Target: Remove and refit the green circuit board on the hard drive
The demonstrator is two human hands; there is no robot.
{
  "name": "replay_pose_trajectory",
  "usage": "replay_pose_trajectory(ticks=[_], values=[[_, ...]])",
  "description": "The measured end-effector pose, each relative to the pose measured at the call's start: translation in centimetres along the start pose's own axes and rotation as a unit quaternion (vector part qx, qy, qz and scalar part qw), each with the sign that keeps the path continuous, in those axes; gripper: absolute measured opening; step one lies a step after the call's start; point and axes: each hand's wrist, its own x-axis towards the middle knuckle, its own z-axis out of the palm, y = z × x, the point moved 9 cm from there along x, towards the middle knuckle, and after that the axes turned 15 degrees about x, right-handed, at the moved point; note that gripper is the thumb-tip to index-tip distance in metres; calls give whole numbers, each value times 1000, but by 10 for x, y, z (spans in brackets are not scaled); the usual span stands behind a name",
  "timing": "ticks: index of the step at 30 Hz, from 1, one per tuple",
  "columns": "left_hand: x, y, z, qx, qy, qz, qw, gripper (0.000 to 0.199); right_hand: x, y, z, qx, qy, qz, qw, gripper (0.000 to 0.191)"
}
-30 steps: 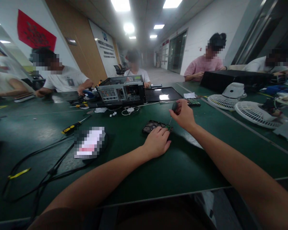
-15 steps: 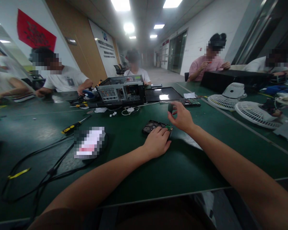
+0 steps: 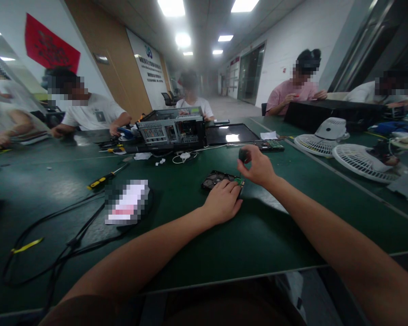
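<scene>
A hard drive (image 3: 211, 179) with a bit of green circuit board at its right end lies on the green table. My left hand (image 3: 223, 201) rests across the drive, fingers over its near right part and gripping it against the tabletop. Above the drive's right end, my right hand (image 3: 258, 166) pinches the dark handle of a screwdriver (image 3: 242, 155). Its thin shaft points down at the green board; the tip is too small to make out.
An opened computer case (image 3: 172, 129) stands ahead, beside a dark flat panel (image 3: 231, 133). A yellow-black screwdriver (image 3: 102, 181), a blurred-out pale object (image 3: 129, 203) and black cable (image 3: 73, 243) lie left. White fan parts (image 3: 318, 142) lie right. Co-workers sit around the table.
The fingers of my right hand have shifted slightly around the screwdriver handle, which appears turned a little. My left hand and the hard drive stay in place.
</scene>
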Motion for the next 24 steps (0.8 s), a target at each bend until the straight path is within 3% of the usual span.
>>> replay_pose_trajectory(ticks=[9, 24], values=[[0, -1, 3, -1, 2, 0, 1000, 43, 0, -3, 0, -50, -12, -26, 998, 41], [0, -1, 1, -4, 3, 1, 1000, 43, 6, -1, -4, -19, -36, 3, 999, 43]])
